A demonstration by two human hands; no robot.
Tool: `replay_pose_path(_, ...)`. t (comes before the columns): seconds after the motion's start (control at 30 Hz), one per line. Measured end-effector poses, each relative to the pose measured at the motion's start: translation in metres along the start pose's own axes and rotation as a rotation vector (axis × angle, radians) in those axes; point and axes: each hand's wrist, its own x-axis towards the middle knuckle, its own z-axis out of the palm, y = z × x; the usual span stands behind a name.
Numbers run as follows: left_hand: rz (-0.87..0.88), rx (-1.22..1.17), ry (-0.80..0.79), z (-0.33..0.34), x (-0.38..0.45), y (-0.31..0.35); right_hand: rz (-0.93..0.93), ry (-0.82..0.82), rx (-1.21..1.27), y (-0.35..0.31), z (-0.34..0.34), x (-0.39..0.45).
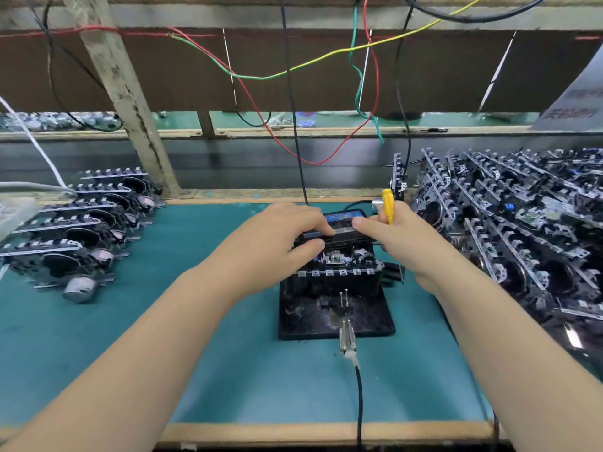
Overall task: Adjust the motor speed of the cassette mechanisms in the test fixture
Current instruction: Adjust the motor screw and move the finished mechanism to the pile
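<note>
Cassette mechanism (339,256) seated in the test fixture (336,308) at mid-surface: left hand (280,236) presses it with extended fingers, seemingly to steady it, while right hand (401,239) grips a yellow screwdriver (388,206), presumably kept ready for adjustment.

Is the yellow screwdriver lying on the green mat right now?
No, the yellow-handled screwdriver is gripped in the right hand, held above the black test fixture, not on the green mat.

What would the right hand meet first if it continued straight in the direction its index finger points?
Probably the fingertips of the left hand, just across the black cassette with the blue label where both hands rest; depth is unclear.
</note>
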Motion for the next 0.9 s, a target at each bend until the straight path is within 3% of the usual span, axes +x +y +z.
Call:
replay_pose_path(0.13, -0.057, -0.014, -0.064, -0.006, 0.004, -0.002, 0.084, -0.008, 0.209, 0.006, 0.004, 0.004)
replay_pose_path(0.33, -0.019, -0.029, -0.108, -0.004, 0.003, -0.007, 0.074, -0.042, 0.203, 0.011, 0.006, 0.012)
replay_pose_path(0.6, 0.099, 0.163, -0.11, -0.008, 0.003, -0.006, 0.045, -0.093, 0.223, 0.014, 0.003, 0.013)
replay_pose_path(0.9, 0.105, 0.113, -0.075, 0.003, 0.002, -0.006, 0.018, -0.014, 0.339, 0.024, 0.011, 0.007)
